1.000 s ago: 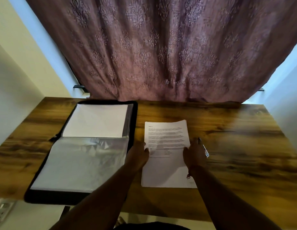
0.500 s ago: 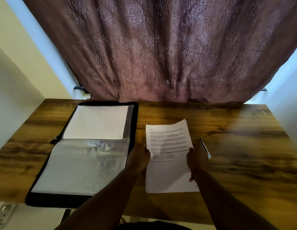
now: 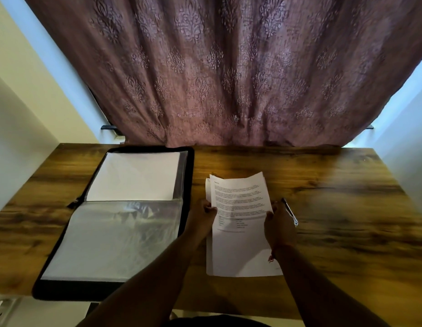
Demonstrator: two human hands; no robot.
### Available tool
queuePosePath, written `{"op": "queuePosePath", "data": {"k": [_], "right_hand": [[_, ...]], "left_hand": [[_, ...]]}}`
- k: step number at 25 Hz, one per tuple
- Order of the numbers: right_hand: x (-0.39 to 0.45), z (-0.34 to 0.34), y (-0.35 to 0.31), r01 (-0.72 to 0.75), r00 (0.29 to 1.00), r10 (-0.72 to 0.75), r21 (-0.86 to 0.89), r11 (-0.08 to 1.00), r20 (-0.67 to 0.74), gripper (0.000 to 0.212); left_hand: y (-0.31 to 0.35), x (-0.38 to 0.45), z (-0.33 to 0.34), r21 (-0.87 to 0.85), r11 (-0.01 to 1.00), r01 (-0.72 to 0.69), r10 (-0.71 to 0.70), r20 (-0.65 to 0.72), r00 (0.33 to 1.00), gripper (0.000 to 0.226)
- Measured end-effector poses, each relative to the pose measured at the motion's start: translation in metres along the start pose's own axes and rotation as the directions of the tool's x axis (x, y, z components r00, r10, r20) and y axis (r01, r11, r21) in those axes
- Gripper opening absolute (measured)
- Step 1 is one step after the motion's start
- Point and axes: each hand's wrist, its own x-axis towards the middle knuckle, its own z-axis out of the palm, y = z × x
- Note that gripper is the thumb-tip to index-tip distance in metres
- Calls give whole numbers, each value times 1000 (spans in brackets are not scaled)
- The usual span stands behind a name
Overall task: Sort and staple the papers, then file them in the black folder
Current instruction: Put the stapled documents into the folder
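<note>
White printed paper sheets (image 3: 240, 208) are pinched at both side edges, left hand (image 3: 203, 217) and right hand (image 3: 279, 226) apart; the open black zip folder (image 3: 115, 220) lies leftward (left hand nearer), long axes parallel

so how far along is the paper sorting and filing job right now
Done: the black folder lies open on the table, a white sheet in its far sleeve. In hand: the left hand and right hand each grip a side of the printed papers, whose far edges are fanned, so sorting looks underway. Left: stapling, though no stapler is visible, only a pen, then filing.
</note>
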Motion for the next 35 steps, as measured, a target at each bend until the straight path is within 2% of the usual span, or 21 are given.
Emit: {"op": "queuePosePath", "data": {"k": [2, 4, 6, 9, 11, 13, 15, 18, 20, 22, 23, 24, 25, 26, 27, 28, 29, 31, 35], "right_hand": [[0, -3, -1, -14, 1000, 13, 47, 999, 20, 20], [0, -8, -4, 6, 999, -10, 89, 996, 35, 19], [0, -14, -4, 13, 996, -24, 136, 991, 81, 19], [2, -25, 1, -51, 969, -28, 312, 949, 246, 20], [0, -31, 3, -129, 936, -35, 433, 892, 351, 22], [-3, -36, 1, -125, 919, -73, 463, 877, 387, 19], [-8, -36, -3, -68, 940, -84, 422, 904, 331, 18], [-12, -32, -9, 39, 987, -79, 275, 961, 136, 28], [-16, -30, -17, 136, 990, -141, 214, 967, 9, 28], [-19, -29, -27, 233, 972, -233, 163, 959, -17, 28], [-22, -29, -30, 244, 966, -257, 213, 946, 33, 28], [-28, -29, -36, 170, 965, -231, 370, 913, 126, 31], [-35, -30, -41, 7, 953, -178, 568, 823, 246, 34], [-43, -31, -46, -203, 916, -129, 714, 670, 381, 37], [-50, -32, -51, -365, 863, -131, 781, 507, 489, 40], [-58, -29, -54, -462, 819, -155, 794, 395, 553, 42], [-66, -24, -58, -507, 791, -186, 795, 332, 582, 43], [-76, -10, -66, -525, 780, -188, 788, 322, 597, 41], [-93, 24, -87, -422, 850, -72, 756, 500, 522, 42]], "left_hand": [[-1, 2, 0, -81, 995, 57, -48, 107, 993, 28], [-4, 2, 0, -136, 988, 77, -56, 148, 987, 35], [-8, 1, -1, -230, 968, 100, -68, 141, 988, 33], [-12, 4, -10, -398, 907, 136, -104, 102, 989, 27], [-15, 7, -19, -418, 899, 127, -116, 52, 992, 25], [-18, 8, -28, -432, 893, 125, -136, 6, 991, 25], [-21, 6, -32, -463, 879, 116, -142, -23, 990, 24], [-26, 0, -36, -478, 875, 73, -119, -67, 991, 29], [-30, -5, -40, -526, 849, 55, -118, -88, 989, 32], [-36, -8, -45, -550, 833, 53, -131, -104, 986, 34], [-40, -9, -48, -562, 826, 53, -139, -110, 984, 34], [-44, -10, -51, -582, 812, 53, -149, -119, 982, 34], [-48, -11, -54, -609, 791, 55, -167, -128, 978, 32], [-50, -12, -58, -647, 761, 55, -187, -136, 973, 30], [-53, -13, -63, -697, 715, 54, -204, -134, 970, 29], [-54, -13, -68, -747, 664, 44, -207, -127, 970, 27], [-55, -14, -72, -780, 625, 29, -205, -129, 970, 27], [-56, -13, -78, -818, 575, 2, -196, -135, 971, 27], [-59, -12, -97, -881, 471, 42, -104, -9, 995, 32]]}}
